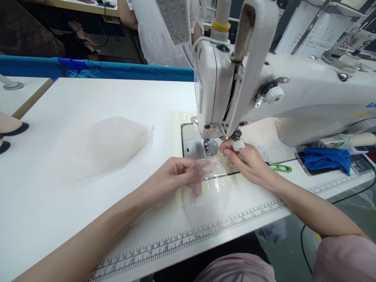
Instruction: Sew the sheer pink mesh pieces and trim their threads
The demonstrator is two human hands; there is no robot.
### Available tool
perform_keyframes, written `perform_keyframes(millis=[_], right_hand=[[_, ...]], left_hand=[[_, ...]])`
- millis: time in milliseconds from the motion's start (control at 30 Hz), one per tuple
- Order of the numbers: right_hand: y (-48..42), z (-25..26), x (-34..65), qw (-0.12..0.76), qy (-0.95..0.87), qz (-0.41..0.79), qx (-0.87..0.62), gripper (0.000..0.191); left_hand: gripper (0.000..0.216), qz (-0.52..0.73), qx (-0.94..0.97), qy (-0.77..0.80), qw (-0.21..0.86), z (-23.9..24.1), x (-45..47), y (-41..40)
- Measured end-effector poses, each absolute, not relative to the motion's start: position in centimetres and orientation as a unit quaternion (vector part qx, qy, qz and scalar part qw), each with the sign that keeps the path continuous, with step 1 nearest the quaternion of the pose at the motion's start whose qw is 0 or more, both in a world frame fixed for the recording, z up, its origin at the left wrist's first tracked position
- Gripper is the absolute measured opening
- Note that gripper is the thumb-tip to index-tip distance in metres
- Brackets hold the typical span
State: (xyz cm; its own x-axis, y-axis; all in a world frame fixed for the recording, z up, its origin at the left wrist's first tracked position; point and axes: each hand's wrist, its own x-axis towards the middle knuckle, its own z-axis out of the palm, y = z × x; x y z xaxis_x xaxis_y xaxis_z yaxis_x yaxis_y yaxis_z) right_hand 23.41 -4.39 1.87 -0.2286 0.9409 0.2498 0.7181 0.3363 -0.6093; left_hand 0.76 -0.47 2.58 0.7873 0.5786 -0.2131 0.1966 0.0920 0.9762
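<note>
One clear plastic piece (pixel 210 201), pinched in the left hand (pixel 186 172), sits before one sewing machine (pixel 305 90); whether the right hand (pixel 246 159), fingertips bunched, grips anything, I can't tell. One green tool (pixel 281 167) lies on the white table (pixel 152 100); a person in white (pixel 164 35) is beyond.

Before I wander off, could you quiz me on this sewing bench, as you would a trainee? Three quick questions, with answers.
1. True or false: the left hand holds a clear plastic piece.
2. What colour is the small tool lying beside the right hand? A) red B) green C) yellow
3. Fill in the missing word: a printed ____ runs along the near edge of the table.

Key: 1 true; 2 B; 3 ruler.
</note>
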Motion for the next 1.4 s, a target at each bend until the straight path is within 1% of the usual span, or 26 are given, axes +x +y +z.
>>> perform_keyframes(millis=[100, 200, 300, 467, 667, 900, 1133, 1200, 1267, 1333, 1400], right_hand=[[-4.5, 2.1, 23.3, 0.295, -0.763, 0.242, -0.522, 0.023], [-4.6, 2.1, 22.9, 0.285, -0.767, 0.269, -0.509, 0.033], [-4.6, 1.9, 22.8, 0.299, -0.754, 0.290, -0.507, 0.025], [-4.3, 1.9, 23.0, 0.340, -0.706, 0.349, -0.514, 0.030], [-3.9, 2.0, 23.4, 0.385, -0.668, 0.383, -0.510, 0.026], [-3.7, 2.3, 23.6, 0.395, -0.651, 0.403, -0.507, 0.031], [-3.6, 2.0, 23.8, 0.389, -0.656, 0.430, -0.483, 0.019], [-3.7, 2.0, 23.8, 0.396, -0.655, 0.432, -0.476, 0.013], [-3.7, 2.0, 23.8, 0.405, -0.650, 0.435, -0.473, 0.013], [-3.8, 2.1, 23.8, 0.405, -0.631, 0.469, -0.467, 0.019], [-3.8, 2.2, 23.7, 0.407, -0.587, 0.536, -0.450, 0.020]], left_hand=[[0.032, 0.146, 0.663, 0.293, 0.674, 2.7, 0.8, -0.5], [0.026, 0.139, 0.662, 0.305, 0.670, 2.7, 1.0, -0.7], [0.022, 0.132, 0.662, 0.314, 0.668, 2.6, 1.0, -0.8], [0.030, 0.145, 0.641, 0.332, 0.677, 2.7, 0.6, -0.6], [0.025, 0.144, 0.619, 0.344, 0.691, 3.3, 0.0, -0.1], [0.022, 0.156, 0.620, 0.361, 0.678, 3.0, -0.2, 0.0], [0.018, 0.163, 0.641, 0.368, 0.654, 3.5, 0.1, -0.2], [0.018, 0.181, 0.667, 0.380, 0.614, 3.9, 0.2, -0.5], [0.016, 0.234, 0.722, 0.396, 0.517, 4.3, 0.2, -1.0], [0.012, 0.301, 0.809, 0.375, 0.339, 4.7, 0.2, -1.8], [0.008, 0.331, 0.893, 0.283, 0.112, 5.0, 0.3, -2.8]])
